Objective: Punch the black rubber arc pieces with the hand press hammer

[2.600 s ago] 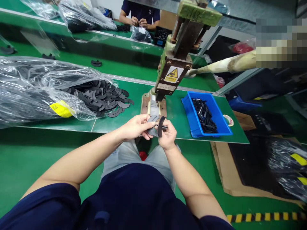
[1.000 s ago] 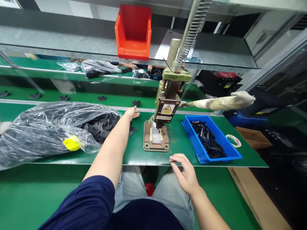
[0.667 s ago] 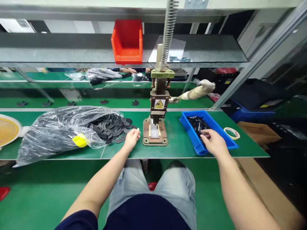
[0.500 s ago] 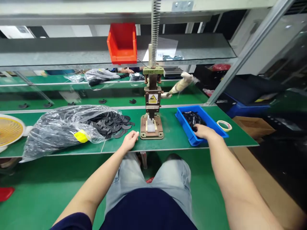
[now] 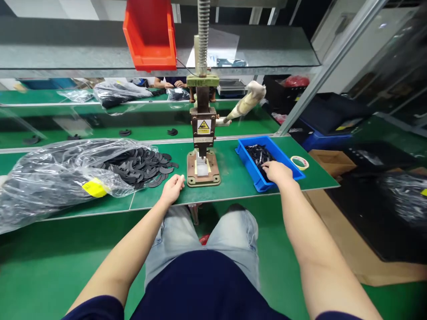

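My left hand (image 5: 172, 188) rests on the green bench, fingers curled loosely, just right of a pile of black crescent-shaped parts (image 5: 147, 162) that spills from a clear plastic bag (image 5: 50, 173); whether it holds anything is hidden. My right hand (image 5: 277, 171) reaches into the blue bin (image 5: 289, 165), fingertips down among small black pieces (image 5: 258, 154); its grip is hidden. Between my hands stands a manual press (image 5: 202, 129) on a brown base plate (image 5: 203, 175), its wrapped lever (image 5: 245, 103) pointing up to the right.
A roll of tape (image 5: 299, 162) lies beside the bin. A red bin (image 5: 150, 33) sits on the shelf above. Loose black parts (image 5: 172, 131) lie on the conveyor behind. Another person's hands (image 5: 173, 83) work at the far bench. Cardboard (image 5: 333, 162) lies to the right.
Earlier both hands held a black curved part together; then the left hand reached to the conveyor and came back beside the pile, while the right hand went into the blue bin.
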A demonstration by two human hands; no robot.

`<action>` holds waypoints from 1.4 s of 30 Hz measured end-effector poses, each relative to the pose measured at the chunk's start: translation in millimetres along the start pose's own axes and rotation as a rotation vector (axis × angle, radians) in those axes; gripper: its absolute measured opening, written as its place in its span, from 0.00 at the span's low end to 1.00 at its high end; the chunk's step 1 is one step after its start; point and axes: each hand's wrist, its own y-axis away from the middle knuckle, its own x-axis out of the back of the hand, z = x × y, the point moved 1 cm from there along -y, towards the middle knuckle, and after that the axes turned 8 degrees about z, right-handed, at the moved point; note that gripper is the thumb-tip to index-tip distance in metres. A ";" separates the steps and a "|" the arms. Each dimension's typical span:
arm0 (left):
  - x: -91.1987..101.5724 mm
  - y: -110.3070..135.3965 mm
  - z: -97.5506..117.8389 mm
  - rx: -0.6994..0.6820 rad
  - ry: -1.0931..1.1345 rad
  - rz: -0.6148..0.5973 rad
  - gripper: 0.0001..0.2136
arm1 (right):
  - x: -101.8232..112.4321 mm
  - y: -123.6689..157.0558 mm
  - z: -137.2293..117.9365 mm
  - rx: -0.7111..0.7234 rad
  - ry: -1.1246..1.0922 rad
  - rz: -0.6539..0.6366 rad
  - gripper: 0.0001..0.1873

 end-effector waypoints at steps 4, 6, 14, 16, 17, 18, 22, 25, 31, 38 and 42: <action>1.2 2.5 2.8 0.028 0.057 0.033 0.18 | 13.8 8.1 5.3 -0.080 -0.240 0.191 0.20; -0.6 8.4 7.6 0.006 0.080 0.060 0.17 | 21.7 14.2 0.7 -0.119 -0.384 0.286 0.22; -35.2 60.6 65.7 -0.339 0.067 -0.211 0.14 | -26.2 100.6 -130.3 -0.118 -1.100 0.119 0.23; -40.6 68.2 77.8 -0.431 0.058 -0.282 0.18 | -40.9 128.3 -164.8 -0.110 -1.235 -0.013 0.22; -41.8 70.6 81.3 -0.453 0.047 -0.300 0.17 | -45.1 139.6 -177.2 -0.110 -1.291 -0.075 0.22; -41.8 72.5 83.3 -0.454 0.036 -0.303 0.14 | -47.4 148.7 -186.2 -0.112 -1.339 -0.130 0.22; -35.0 79.1 82.3 -0.370 -0.010 -0.238 0.08 | -46.7 165.3 -196.4 -0.120 -1.456 -0.291 0.22; -29.5 84.1 80.1 -0.349 -0.034 -0.227 0.08 | -44.7 168.1 -192.8 -0.130 -1.479 -0.340 0.21; -25.1 89.1 80.2 -0.452 -0.017 -0.242 0.08 | -43.2 174.5 -193.7 -0.123 -1.450 -0.350 0.23; -13.5 37.8 70.2 -0.562 -0.148 -0.142 0.03 | -31.7 134.4 -183.8 0.007 -1.378 -0.210 0.26; -14.5 -31.8 55.2 -0.452 -0.320 0.002 0.08 | 40.6 60.3 -174.5 0.259 -1.391 0.346 0.26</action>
